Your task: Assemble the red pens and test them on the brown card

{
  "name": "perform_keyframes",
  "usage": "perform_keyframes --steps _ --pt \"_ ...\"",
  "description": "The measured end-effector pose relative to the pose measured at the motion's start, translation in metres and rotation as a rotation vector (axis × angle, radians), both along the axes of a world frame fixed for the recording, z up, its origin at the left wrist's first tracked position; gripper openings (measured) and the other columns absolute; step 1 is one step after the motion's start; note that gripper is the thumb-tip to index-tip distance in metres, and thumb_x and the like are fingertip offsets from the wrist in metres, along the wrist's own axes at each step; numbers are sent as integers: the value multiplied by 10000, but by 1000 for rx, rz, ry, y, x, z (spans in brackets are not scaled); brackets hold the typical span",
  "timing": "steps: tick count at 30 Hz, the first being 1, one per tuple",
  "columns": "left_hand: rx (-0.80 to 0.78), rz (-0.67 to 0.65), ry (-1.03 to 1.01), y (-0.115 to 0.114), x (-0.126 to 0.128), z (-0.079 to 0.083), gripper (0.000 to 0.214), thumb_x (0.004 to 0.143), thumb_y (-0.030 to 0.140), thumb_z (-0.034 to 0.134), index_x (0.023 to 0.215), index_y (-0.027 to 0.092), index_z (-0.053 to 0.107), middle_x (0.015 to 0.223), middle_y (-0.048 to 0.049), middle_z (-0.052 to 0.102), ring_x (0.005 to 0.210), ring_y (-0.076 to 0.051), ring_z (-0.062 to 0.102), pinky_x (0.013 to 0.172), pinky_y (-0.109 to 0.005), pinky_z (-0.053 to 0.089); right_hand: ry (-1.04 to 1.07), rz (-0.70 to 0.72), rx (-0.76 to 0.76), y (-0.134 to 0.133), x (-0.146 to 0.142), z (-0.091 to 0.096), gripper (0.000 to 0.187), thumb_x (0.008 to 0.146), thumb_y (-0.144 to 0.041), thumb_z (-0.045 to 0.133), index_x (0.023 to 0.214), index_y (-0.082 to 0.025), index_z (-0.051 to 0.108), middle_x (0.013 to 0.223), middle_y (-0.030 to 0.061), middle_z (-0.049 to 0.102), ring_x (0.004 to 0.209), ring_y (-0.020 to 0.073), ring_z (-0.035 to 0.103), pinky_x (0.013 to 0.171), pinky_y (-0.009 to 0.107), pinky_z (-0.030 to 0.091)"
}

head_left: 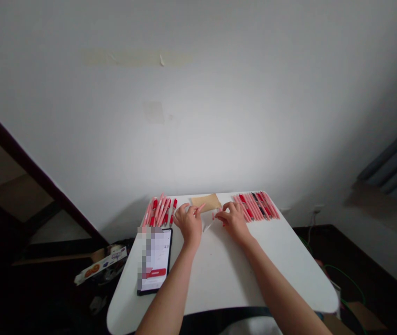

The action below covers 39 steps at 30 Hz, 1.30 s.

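My left hand [189, 224] is closed over the far middle of the white table, its fingertips around a slim pink pen part [201, 207]. Across from it, my right hand [233, 221] has its thumb and fingers pinched together; what they hold, if anything, is too small to make out. Small pink pieces [214, 216] show beside the right fingertips. A thin whitish strip [208, 226] lies between both hands. Just beyond them is a tan piece of paper or card [205, 202]. Pink and red pens [158, 211] lie left of my left hand.
Several pink, red and black pens [259, 206] lie in a row at the table's far right. A phone [157, 260] with a lit screen rests near the left edge of the white table [219, 279]. The wall [212, 116] stands directly behind the table.
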<state>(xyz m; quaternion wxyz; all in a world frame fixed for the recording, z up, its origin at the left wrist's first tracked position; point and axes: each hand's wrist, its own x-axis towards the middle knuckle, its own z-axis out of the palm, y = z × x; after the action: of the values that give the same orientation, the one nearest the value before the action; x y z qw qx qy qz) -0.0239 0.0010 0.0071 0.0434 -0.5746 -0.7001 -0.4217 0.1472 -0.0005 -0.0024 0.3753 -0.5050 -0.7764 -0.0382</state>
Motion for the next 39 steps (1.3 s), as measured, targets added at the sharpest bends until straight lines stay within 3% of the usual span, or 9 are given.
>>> perform_keyframes --steps 5,10,39 --pt "-12 9 -25 -2 0 4 197 830 384 584 845 252 730 1151 -81 596 1123 -271 489 971 -462 337 -126 31 12 4 -9 4 206 870 -210 579 882 -352 729 896 37 648 1033 260 458 1047 573 182" --pt "-24 16 -29 -3 -1 7 203 836 383 579 847 246 729 1152 -87 598 1126 -275 492 958 -467 346 -177 38 15 5 -18 9 217 873 -199 570 926 -350 717 883 25 672 1076 263 462 1073 635 47" --pt "-4 -7 -22 -1 -1 6 236 823 434 587 837 245 728 1137 -93 601 1116 -275 501 967 -462 349 -222 68 -19 5 -25 5 157 866 -237 575 892 -317 707 917 22 697 1119 266 476 1077 656 14"
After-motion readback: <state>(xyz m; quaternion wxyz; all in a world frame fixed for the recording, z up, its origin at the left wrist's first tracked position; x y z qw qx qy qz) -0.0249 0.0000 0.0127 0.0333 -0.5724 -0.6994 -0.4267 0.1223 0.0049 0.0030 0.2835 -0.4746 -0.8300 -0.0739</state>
